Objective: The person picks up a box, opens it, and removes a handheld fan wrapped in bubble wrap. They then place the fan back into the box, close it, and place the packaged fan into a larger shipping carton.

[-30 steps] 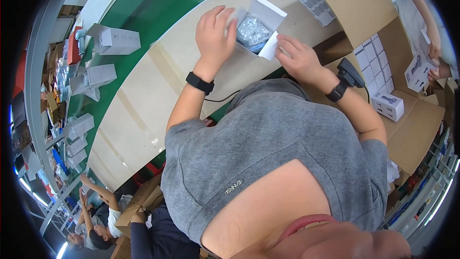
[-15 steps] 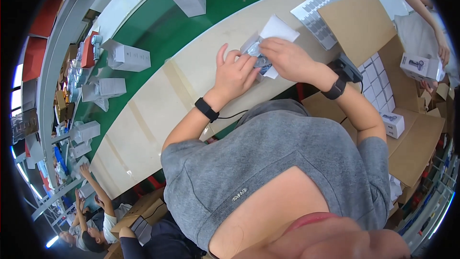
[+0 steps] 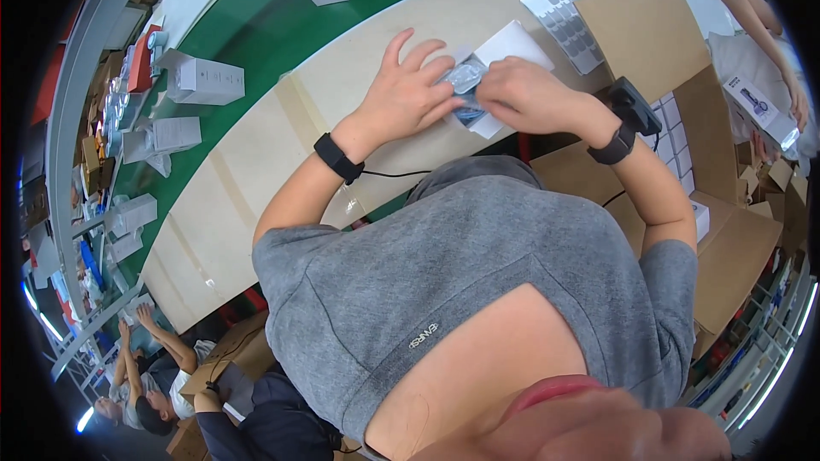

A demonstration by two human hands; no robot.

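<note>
A small white carton (image 3: 487,126) lies on the table in front of me, its lid flap (image 3: 518,44) folded back on the far right. Inside is an item in a clear plastic bag (image 3: 465,78), bluish lower down; its kind cannot be made out. My left hand (image 3: 407,90) is at the carton's left side, fingers spread, thumb and fingertips by the bag. Over the carton's right side, my right hand (image 3: 523,96) is closed with curled fingers; what they grip, if anything, is hidden.
A perforated sticker sheet (image 3: 581,21) lies right of the carton. Beside it stands an open cardboard box (image 3: 645,43) with small white cartons inside. A green conveyor belt (image 3: 256,43) carries white boxes (image 3: 205,78) beyond the table. Another person's hand (image 3: 799,109) is near a printed carton (image 3: 756,109) at right.
My left hand has drawn back left from the bag, its fingers spreading wider. My right hand has moved slightly right and curled more. More of the bagged item shows.
</note>
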